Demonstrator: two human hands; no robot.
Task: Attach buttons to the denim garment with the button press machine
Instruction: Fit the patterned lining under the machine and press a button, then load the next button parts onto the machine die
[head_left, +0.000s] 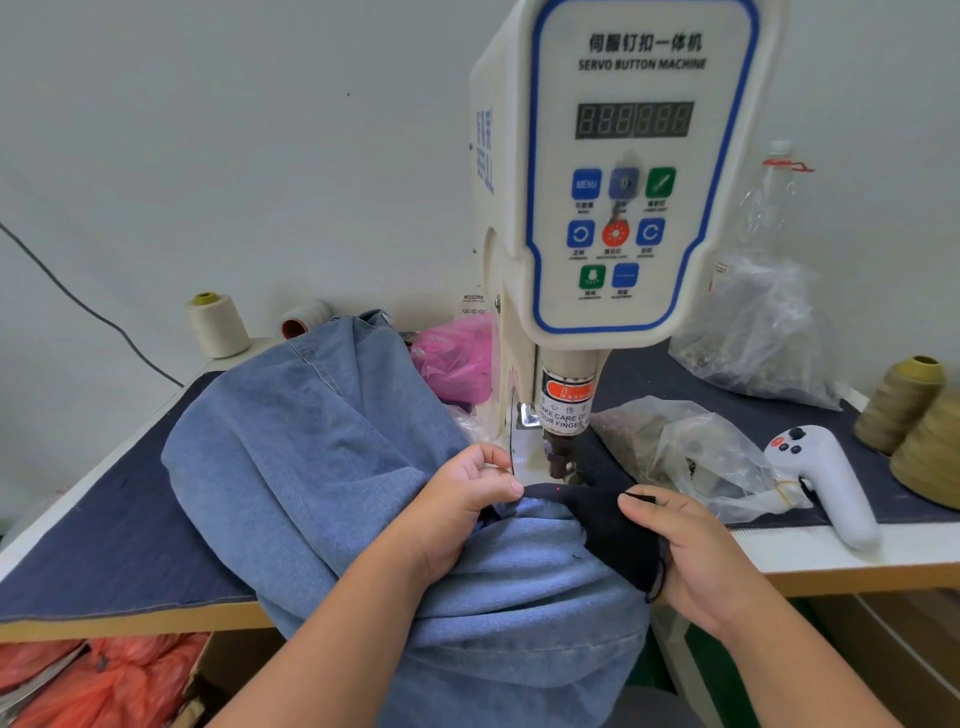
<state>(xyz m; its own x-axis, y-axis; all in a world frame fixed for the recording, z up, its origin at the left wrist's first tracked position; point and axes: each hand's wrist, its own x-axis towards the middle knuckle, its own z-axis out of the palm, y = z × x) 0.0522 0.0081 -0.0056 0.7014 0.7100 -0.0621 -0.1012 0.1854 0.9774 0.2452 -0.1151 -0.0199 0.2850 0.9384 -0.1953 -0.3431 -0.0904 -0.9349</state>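
Servo button machine (623, 171): white, upright on the table.
Denim garment (332, 467): heaped left, its dark edge under the press head.
Left hand (467, 499): pinching the edge.
Right hand (685, 545): gripping the dark fabric.

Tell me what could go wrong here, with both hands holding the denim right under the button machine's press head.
1. The left hand and right hand pinch the denim garment close to the press head; the warning label reads "take care of your finger", so fingers could be caught.
2. The red laser dot sits near the fold's edge, so a button may land off-position.
3. The bunched fabric could catch extra layers.
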